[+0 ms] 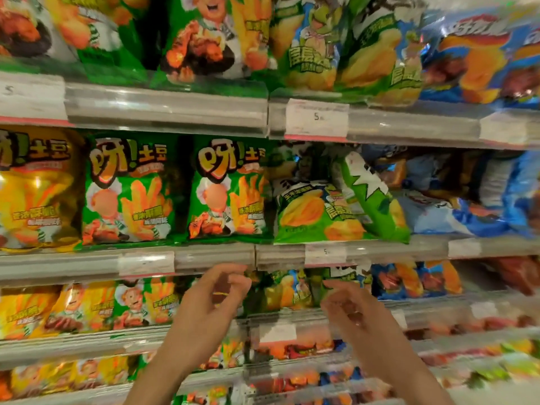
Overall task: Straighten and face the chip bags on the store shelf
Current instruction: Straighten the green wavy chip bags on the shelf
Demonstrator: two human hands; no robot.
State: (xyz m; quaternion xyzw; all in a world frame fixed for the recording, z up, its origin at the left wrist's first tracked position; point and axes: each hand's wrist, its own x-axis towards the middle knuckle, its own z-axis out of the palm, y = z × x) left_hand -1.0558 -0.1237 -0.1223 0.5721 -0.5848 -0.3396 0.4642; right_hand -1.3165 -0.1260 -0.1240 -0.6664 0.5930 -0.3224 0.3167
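Currently both hands are raised in front of the shelving, below the middle shelf rail (216,254). Left hand (210,299): fingers loosely curled, holding nothing. Right hand (349,308): fingers likewise relaxed and half-curled, nothing held. Neither touches a bag.

Middle shelf, left section: two green fries bags (128,191) stand upright, fronts out, next to a yellow fries bag (35,188). Right of them, a green corn-chip bag (309,211) leans back, and a second green bag (371,197) lies tilted across it, edge-on. Blue bags (473,206) further right are slumped in a heap; blur hides detail.

Judgement: the tilted pair is the step in hand. Suggested method: lift the edge-on bag off first, grip by the top seam, not the belly, to avoid crushing chips. Stand the leaning bag upright, front to aisle, base at the rail. Then seat the second beside it, flush with the fries bags
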